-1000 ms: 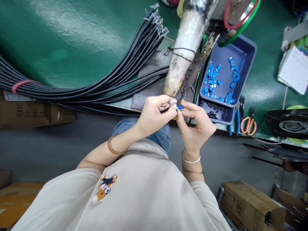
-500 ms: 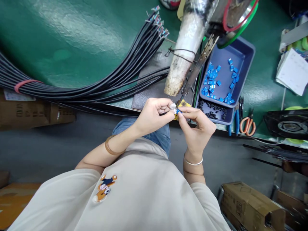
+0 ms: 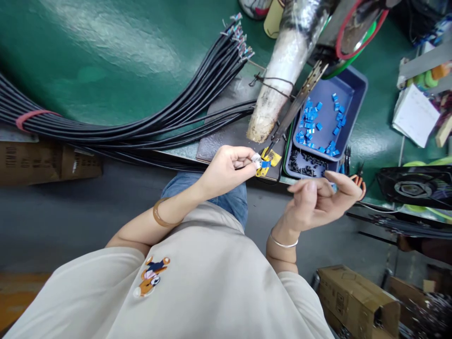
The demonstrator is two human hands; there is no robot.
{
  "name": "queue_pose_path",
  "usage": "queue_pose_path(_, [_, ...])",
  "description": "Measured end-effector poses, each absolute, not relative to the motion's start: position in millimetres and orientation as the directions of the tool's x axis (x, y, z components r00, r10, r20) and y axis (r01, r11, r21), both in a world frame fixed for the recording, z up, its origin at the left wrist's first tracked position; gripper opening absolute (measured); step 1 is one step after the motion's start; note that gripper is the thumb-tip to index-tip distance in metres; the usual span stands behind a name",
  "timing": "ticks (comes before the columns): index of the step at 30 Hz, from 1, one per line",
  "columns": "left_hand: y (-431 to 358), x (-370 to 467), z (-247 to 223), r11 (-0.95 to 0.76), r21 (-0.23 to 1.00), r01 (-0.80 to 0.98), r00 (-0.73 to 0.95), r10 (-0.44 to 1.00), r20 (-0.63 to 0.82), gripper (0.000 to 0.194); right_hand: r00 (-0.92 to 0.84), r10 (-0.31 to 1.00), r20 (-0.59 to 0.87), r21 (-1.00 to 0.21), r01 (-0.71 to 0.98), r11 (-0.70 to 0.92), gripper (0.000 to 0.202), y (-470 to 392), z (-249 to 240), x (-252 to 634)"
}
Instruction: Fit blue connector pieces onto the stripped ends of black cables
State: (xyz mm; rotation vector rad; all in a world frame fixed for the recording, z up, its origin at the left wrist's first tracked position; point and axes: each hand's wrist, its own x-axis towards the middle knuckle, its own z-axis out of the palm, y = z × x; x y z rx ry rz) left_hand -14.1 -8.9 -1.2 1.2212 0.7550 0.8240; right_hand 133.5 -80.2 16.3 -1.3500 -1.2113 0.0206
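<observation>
My left hand (image 3: 228, 170) pinches a small blue connector (image 3: 265, 164) by its whitish end, with the blue part sticking out past the fingertips to the right. Just behind it lies a yellow piece (image 3: 274, 157) at the bench edge, under the tip of a dark metal arm (image 3: 294, 104). My right hand (image 3: 312, 203) is raised in front of the bench, fingers loosely curled and apart, holding nothing that I can see. Beyond it, a blue-grey tray (image 3: 359, 96) holds several blue connectors (image 3: 310, 113). A smaller tray section with black pieces (image 3: 306, 165) is nearest the right fingers.
Black cables (image 3: 141, 127) with stripped ends run across the left of the green bench (image 3: 116, 56). A plastic-wrapped tube (image 3: 270, 101) hangs over the middle. Orange-handled pliers (image 3: 360, 184), papers (image 3: 415, 115) and a black fan (image 3: 411, 188) are at right. Cardboard boxes (image 3: 356, 294) stand on the floor.
My right hand has let go of the blue connector and moved right, towards the trays, its fingers now apart. My left hand keeps its pinch in nearly the same place.
</observation>
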Motion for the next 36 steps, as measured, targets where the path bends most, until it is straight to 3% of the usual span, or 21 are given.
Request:
queue_pose_path(3, [-8.0, -12.9, -2.1, 0.154, 0.978, -0.138, 0.5, 0.864, -0.065, 0.016, 0.352, 0.726, 0.59, -0.712, 0.651, 0.263, 0.022, -80.5, 8.8, 134.2])
queue_pose_path(7, [-7.6, -10.6, -2.5, 0.136, 0.981, -0.137, 0.487, 0.872, -0.053, 0.018, 0.098, 0.768, 0.633, -0.494, 0.815, 0.303, 0.018, -78.0, 1.1, 133.2])
queue_pose_path(10, [-6.5, -8.3, -2.3, 0.089, 0.99, -0.114, 0.471, 0.882, -0.025, 0.018, 0.03, 0.751, 0.66, -0.422, 0.841, 0.338, 0.015, -73.4, -1.5, 132.0])
queue_pose_path(20, [-4.6, -4.9, -1.6, 0.046, 0.996, -0.075, 0.426, 0.905, -0.01, 0.016, 0.064, 0.751, 0.658, -0.491, 0.793, 0.362, 0.018, -66.7, -0.6, 132.1])
queue_pose_path(36, [-3.7, -7.3, 4.8, 0.072, 0.997, -0.024, 0.472, 0.88, -0.052, 0.017, 0.041, 0.766, 0.641, -0.491, 0.789, 0.369, 0.015, -67.5, 1.1, 133.7])
